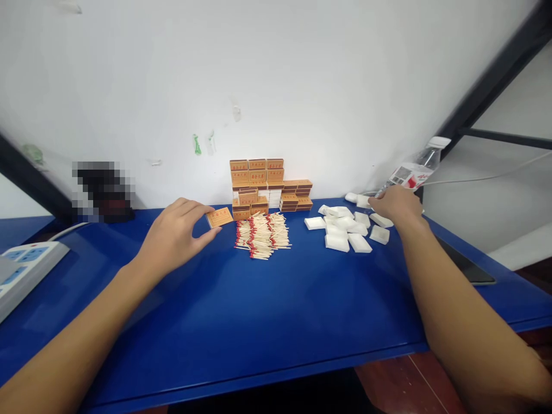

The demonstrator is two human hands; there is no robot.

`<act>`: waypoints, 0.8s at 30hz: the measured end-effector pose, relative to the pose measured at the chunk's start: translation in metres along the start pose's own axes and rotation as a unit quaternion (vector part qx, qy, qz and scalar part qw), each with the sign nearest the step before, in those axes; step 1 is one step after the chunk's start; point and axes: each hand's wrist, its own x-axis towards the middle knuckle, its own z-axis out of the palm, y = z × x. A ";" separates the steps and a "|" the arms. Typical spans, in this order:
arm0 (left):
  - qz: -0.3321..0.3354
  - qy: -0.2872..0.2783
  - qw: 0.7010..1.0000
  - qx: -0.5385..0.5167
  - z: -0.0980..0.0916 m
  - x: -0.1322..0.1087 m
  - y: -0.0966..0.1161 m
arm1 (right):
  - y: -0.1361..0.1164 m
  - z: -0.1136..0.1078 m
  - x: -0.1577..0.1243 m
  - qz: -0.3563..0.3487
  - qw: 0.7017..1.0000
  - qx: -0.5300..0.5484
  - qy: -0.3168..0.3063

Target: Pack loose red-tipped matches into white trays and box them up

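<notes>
My left hand [179,230] pinches an orange printed matchbox [220,217] between thumb and fingers, just left of the stacked matchboxes [257,175] by the wall. In front of that stack lies a pile of red-tipped matches [262,234] on the blue table. At the right, my right hand [399,204] reaches over the back edge of a loose heap of white matchbox trays [342,221]. Its fingers curl down beside the trays; the hand hides what is in them. Behind this hand is a clear plastic bottle [429,158] with a white cap, partly covered.
A white power strip [34,264] with blue sockets lies at the left, its cable running back. A dark flat device [466,264] rests beyond my right forearm. Dark metal frame bars [495,75] rise at the right. The blue table [259,322] ends at a front edge.
</notes>
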 end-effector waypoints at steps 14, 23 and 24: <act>-0.002 0.000 1.000 -0.004 0.001 0.000 0.000 | -0.035 -0.007 -0.031 -0.085 0.981 0.044 -0.166; -0.014 -0.006 1.000 -0.006 0.000 0.000 0.001 | -0.033 -0.003 -0.012 -0.019 0.995 0.042 -0.084; -0.015 -0.009 1.000 -0.006 0.000 0.000 0.001 | -0.033 -0.001 -0.009 -0.007 0.997 0.036 -0.070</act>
